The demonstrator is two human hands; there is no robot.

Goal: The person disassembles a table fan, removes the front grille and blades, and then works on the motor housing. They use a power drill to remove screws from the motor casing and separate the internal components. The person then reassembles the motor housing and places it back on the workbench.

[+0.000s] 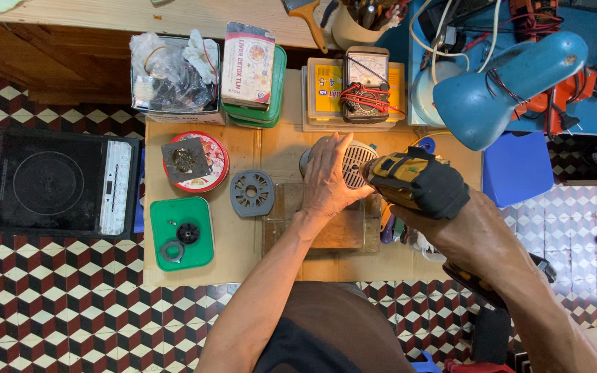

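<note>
My left hand [327, 181] lies flat on a round grey fan motor with a slotted cover [359, 160], pressing it onto a wooden block [336, 231] on the low table. My right hand [475, 231] grips a yellow and black cordless drill [412, 181], whose nose points at the motor's right side. The drill tip is hidden behind the drill body. A grey round motor end cover [252, 193] lies just left of my left hand.
A green lid [182, 233] holds small black round parts. A red round tin [197, 161] carries a dark square piece. A black induction cooker [63, 183] sits on the floor at left. A multimeter [365, 84], boxes and a blue desk lamp [502, 86] stand at the back.
</note>
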